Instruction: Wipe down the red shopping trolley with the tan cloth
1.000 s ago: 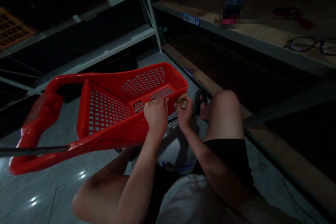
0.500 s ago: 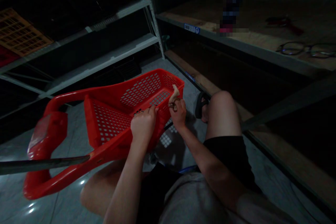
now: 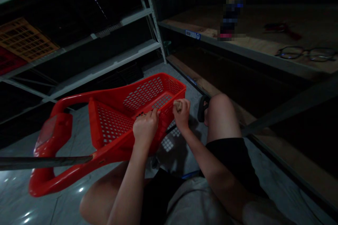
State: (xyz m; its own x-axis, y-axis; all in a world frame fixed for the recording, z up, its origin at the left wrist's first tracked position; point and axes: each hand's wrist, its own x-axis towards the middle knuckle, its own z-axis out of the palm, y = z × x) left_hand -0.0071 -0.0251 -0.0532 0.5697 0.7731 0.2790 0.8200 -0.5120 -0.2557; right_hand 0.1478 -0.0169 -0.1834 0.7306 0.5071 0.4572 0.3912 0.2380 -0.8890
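Note:
A red plastic shopping cart (image 3: 113, 153) with perforated basket walls stands in front of me, its handle to the left. My left hand (image 3: 145, 124) is closed over the near rim of the basket, and a small dark item shows by its fingers, too dim to name. Just right of the basket's near side, my right hand (image 3: 182, 117) is closed round a crumpled beige cloth (image 3: 177, 105). Only a bit of the cloth sticks out of the fist; the rest is hidden by the fingers.
A wooden shelf (image 3: 253, 47) on the right bears eyeglasses (image 3: 307, 53), a blurred-out bottle (image 3: 229, 17) and a dark red object (image 3: 283, 30). Metal racking (image 3: 111, 59) stands at the back left with a yellow crate (image 3: 27, 40). A grey bar (image 3: 44, 162) crosses the cart's handle.
The cloth stuck up above my right hand before; now it is bunched inside the fist. My left hand stays on the rim. The whole view has shifted slightly.

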